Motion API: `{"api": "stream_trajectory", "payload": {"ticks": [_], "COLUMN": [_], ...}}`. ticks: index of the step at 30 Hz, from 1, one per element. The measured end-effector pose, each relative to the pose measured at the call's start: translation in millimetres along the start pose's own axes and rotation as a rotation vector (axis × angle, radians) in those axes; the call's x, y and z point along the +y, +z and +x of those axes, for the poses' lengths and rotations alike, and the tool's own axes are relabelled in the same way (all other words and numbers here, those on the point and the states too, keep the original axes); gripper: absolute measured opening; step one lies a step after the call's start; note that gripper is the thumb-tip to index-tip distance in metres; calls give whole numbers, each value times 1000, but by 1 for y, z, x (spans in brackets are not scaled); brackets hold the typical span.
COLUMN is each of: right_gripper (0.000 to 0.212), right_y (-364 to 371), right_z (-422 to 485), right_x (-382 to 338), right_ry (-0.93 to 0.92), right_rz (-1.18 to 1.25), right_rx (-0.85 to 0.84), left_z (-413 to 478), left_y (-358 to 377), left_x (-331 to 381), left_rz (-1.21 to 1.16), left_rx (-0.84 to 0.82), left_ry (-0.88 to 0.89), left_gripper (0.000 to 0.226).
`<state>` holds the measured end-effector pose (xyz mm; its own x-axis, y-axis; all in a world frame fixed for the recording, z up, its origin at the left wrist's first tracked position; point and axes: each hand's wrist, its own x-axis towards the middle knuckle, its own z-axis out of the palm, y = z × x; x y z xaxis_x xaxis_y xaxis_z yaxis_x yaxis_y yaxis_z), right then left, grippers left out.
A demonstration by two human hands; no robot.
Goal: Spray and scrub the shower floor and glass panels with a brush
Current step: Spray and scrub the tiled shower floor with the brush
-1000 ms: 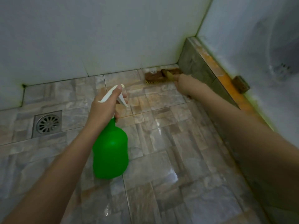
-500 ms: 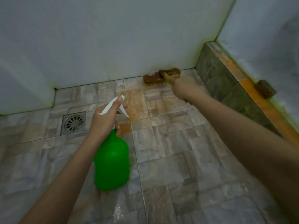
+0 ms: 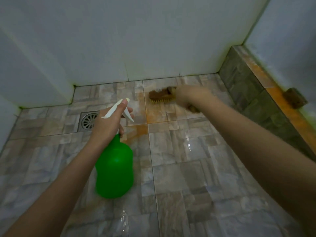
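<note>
Two hands: left (image 3: 109,124) grips green bottle (image 3: 114,170), right (image 3: 189,97) brush (image 3: 161,95).

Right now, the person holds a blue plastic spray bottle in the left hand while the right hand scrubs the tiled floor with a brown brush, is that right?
Not quite: the plastic spray bottle is green, not blue, as the head view shows. The rest stands: the left hand holds it, and the right hand scrubs the tiled floor with the brown brush.
</note>
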<state>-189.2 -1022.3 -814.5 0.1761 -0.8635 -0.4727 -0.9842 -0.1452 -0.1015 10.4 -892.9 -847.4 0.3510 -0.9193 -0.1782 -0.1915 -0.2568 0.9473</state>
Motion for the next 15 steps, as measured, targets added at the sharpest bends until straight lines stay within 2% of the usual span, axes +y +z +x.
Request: {"api": "stream_trajectory", "payload": {"ticks": [2,6,10,12,15], "right_gripper": [47,62,46,55,70], "right_y": [18,10,-1,9,23], "right_z": [-25,16,4,-10,13], "right_x": [-10,-17,-35,-47,-48], "right_ry": [-60,-146,-64,-71,-172], "right_rz": [61,64,-20,-28,20], "right_rx": [-43,68,-45,-98,13], "left_z": [0,-10,-15,-16,-20], "left_y": [-4,-9,-19,-25,-29], "left_x": [-2,-8,-11,-11,-13], "left_rz": [2,14,23,-11,-30], "left_rx": [14,17,33,43,67], "left_ry": [-4,-26,-64,-87,-101], "left_gripper": [34,31,39,42,43]}}
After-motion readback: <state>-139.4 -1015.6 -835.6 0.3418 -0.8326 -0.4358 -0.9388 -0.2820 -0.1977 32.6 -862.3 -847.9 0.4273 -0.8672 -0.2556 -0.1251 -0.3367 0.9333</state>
